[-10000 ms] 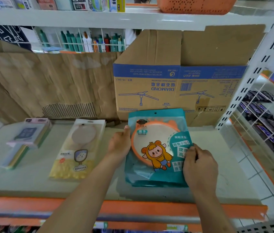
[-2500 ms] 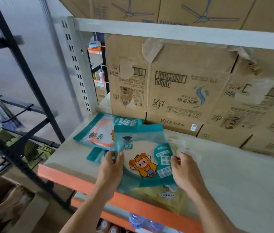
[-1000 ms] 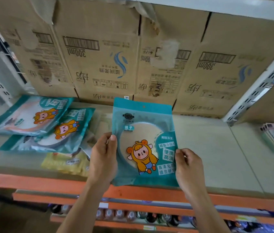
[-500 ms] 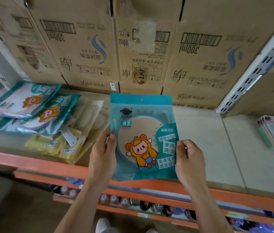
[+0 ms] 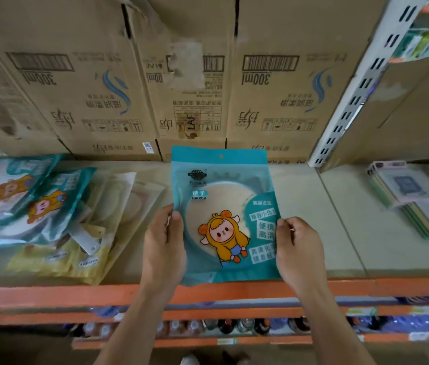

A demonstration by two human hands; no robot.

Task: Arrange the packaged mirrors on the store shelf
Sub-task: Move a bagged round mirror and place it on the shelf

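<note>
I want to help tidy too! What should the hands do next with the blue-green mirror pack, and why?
Probably lay the mirror pack flat on the bare shelf board, beside the piles. The left hand and right hand pinch its side edges and hold it over the board's front, while other teal packs and yellow packs already lie at the left.

Gripping teal mirror packet [image 5: 224, 185] by its sides with left hand [image 5: 164, 248] and right hand [image 5: 300, 254]; piled packets [image 5: 37, 206] to its left, cartons [image 5: 89, 88] behind.
</note>
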